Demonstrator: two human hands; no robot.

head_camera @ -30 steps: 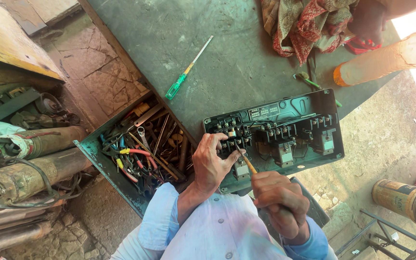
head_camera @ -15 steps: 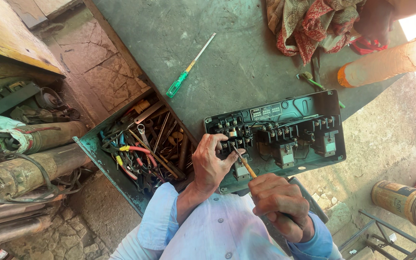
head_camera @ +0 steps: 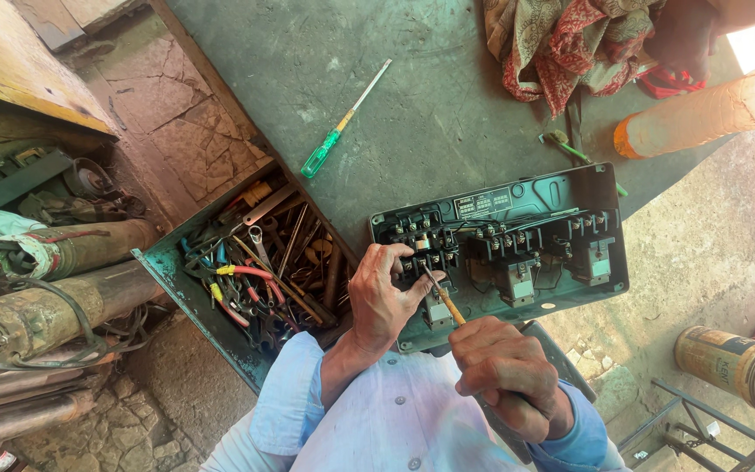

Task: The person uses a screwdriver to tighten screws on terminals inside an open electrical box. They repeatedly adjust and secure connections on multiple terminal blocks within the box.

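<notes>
The right hand is clenched around a screwdriver with an amber shaft, its tip set into the terminals of an open dark-green electrical box. The left hand rests on the box's left end, fingers curled over the black terminal blocks, gripping nothing loose. The box lies at the near edge of the green desk, showing rows of black contactors and thin wires. A small rectangular label, dark with pale print, sits near its upper edge.
</notes>
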